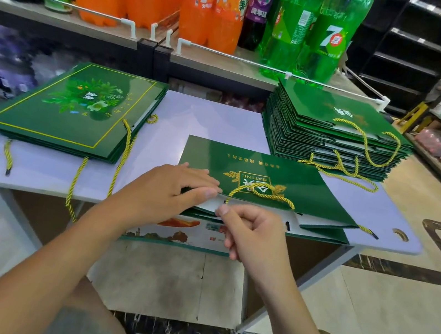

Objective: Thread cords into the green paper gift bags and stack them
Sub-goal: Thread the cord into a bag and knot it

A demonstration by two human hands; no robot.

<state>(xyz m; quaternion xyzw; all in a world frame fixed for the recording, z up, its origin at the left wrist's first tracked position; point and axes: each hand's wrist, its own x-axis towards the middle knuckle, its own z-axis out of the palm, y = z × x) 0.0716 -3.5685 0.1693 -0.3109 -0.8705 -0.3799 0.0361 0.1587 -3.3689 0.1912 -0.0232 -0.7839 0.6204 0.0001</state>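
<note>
Right hand: the right hand (pixel 256 232) is nearest, at the worktop's front edge. Its thumb and forefinger fingers (pixel 223 211) are pressed together in a pinch right where the cord meets the bag's rim. The cord tip itself is hidden.
Left hand: the left hand (pixel 169 187) is just to the left and a little farther. Its fingers lie together on the top panel with the thumb along the rim, holding it.
Yellow cord: the yellow cord (pixel 264 191) loops on the panel just beyond the right fingers, its left end dropping toward their pinch.
Green bag: the green bag (pixel 285 174) lies flat, mouth toward the person, long axis left to right.
Next move: it likely turns on that left end, and the right hand is nearer to it.
Worktop: the pale worktop (pixel 215 119) carries everything.
Left stack: the left stack (pixel 46 120) is low, with cords hanging off the front.
Right stack: the right stack (pixel 305 105) is taller, with cords trailing.
Shelf: the shelf (pixel 231 60) behind holds soda bottles (pixel 200 3).
</note>
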